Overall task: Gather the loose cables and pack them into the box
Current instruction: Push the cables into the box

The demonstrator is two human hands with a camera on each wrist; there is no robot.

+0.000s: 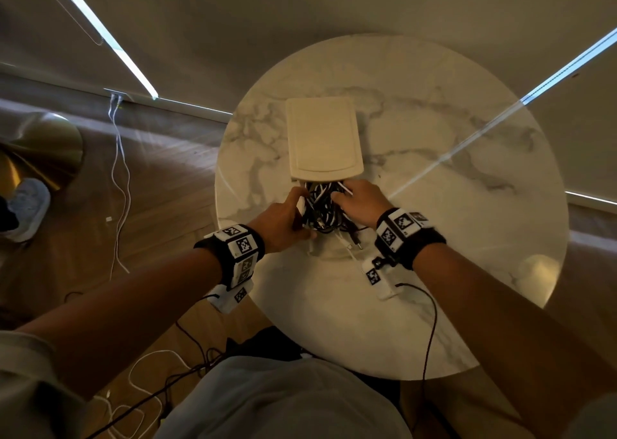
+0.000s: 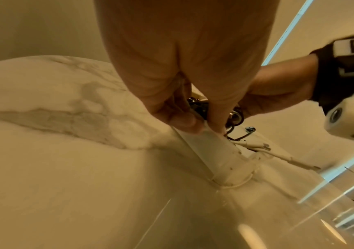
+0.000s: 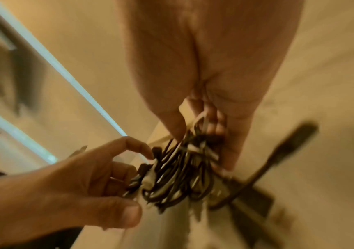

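Note:
A tangle of black and white cables (image 1: 322,208) fills a cream box whose near corner (image 1: 310,248) shows below them, on the round marble table (image 1: 434,178). The box's lid (image 1: 324,138) stands open behind. My left hand (image 1: 287,218) pinches the box's left wall (image 2: 214,151) between thumb and fingers (image 2: 182,123). My right hand (image 1: 357,201) digs into the pile, its fingers (image 3: 216,124) curled round a bunch of cables (image 3: 178,175). A few plug ends (image 1: 354,238) trail over the near rim onto the table.
White charging cables (image 1: 120,178) run across the wooden floor at the left, beside a brass lamp base (image 1: 40,144) and a shoe (image 1: 28,204). More cables (image 1: 143,382) lie on the floor by my legs. The table's near edge (image 1: 334,348) is close to my body.

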